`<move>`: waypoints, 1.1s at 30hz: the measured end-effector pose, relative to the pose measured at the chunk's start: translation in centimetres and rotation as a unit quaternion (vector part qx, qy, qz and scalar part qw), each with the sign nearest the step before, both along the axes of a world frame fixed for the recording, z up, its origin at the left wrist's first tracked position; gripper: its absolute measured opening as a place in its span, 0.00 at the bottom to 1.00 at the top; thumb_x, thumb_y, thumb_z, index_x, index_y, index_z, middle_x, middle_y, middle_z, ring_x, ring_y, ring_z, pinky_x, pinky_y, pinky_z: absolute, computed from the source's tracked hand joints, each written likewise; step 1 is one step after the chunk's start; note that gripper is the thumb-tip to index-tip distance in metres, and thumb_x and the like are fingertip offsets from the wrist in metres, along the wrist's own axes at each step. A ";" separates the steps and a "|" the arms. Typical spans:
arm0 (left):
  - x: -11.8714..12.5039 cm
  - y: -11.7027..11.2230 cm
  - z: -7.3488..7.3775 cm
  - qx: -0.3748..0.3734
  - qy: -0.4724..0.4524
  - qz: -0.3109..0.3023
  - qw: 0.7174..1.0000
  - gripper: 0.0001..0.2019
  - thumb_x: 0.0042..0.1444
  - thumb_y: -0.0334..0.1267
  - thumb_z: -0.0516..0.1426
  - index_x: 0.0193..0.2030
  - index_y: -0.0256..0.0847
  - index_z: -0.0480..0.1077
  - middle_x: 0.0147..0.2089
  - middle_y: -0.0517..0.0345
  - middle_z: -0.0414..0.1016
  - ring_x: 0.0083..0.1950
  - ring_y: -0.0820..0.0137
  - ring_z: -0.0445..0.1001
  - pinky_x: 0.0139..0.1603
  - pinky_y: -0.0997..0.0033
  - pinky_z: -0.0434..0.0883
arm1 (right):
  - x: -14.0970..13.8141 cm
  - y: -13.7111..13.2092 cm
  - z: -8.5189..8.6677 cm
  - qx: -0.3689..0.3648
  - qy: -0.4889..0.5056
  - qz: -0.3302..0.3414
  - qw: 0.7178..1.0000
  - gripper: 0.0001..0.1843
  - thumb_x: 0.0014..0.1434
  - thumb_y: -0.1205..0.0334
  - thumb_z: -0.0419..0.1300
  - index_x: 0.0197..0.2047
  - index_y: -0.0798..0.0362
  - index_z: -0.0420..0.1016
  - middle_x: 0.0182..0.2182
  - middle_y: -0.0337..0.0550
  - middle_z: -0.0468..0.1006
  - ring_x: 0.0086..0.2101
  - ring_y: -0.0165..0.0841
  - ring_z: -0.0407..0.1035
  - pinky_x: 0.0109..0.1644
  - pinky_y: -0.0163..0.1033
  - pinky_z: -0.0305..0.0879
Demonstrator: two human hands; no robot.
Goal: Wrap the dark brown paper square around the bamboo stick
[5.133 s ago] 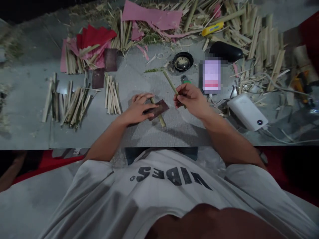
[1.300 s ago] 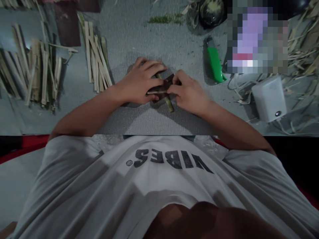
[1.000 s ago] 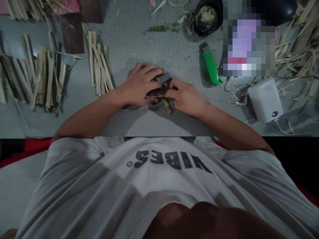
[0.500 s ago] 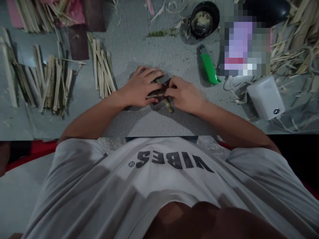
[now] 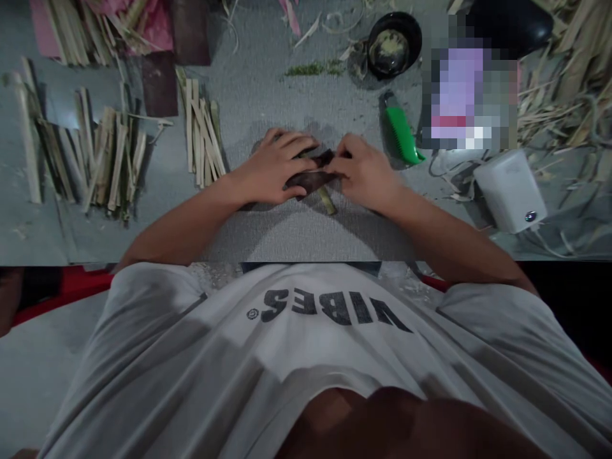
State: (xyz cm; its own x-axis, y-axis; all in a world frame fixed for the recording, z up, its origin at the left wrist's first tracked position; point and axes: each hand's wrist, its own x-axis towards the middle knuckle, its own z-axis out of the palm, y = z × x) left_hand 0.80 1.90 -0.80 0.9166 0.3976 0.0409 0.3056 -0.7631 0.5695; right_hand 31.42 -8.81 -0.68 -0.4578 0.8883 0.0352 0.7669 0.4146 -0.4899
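A dark brown sheet (image 5: 313,178), like sandpaper, is folded around a thin greenish bamboo stick (image 5: 326,201) on the grey tabletop (image 5: 296,236). My left hand (image 5: 275,169) lies over the sheet's left part with its fingers curled down on it. My right hand (image 5: 366,175) pinches the sheet's right end, touching the left hand's fingertips. Only the stick's near end shows below the sheet.
A bundle of split bamboo strips (image 5: 203,137) lies left of my hands, with a larger pile (image 5: 95,156) further left. A green-handled knife (image 5: 401,134), a black bowl (image 5: 393,44), a phone (image 5: 466,95) and a white box (image 5: 509,188) lie at the right.
Five seconds ago my right hand held a second stick up beside the sheet; now both hands grip the sheet on the stick. In the last second the hands barely shifted.
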 end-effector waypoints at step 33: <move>-0.1 0.0 0.1 0.048 0.010 -0.006 0.999 0.35 0.80 0.58 0.75 0.88 0.53 0.85 0.95 0.36 0.72 0.95 0.23 0.68 0.96 0.16 0.60 | 0.3 0.0 -0.4 0.032 -0.046 0.014 0.998 0.20 0.81 0.75 0.60 0.61 0.52 0.93 0.69 0.58 0.79 0.57 0.50 0.78 0.58 0.51 0.79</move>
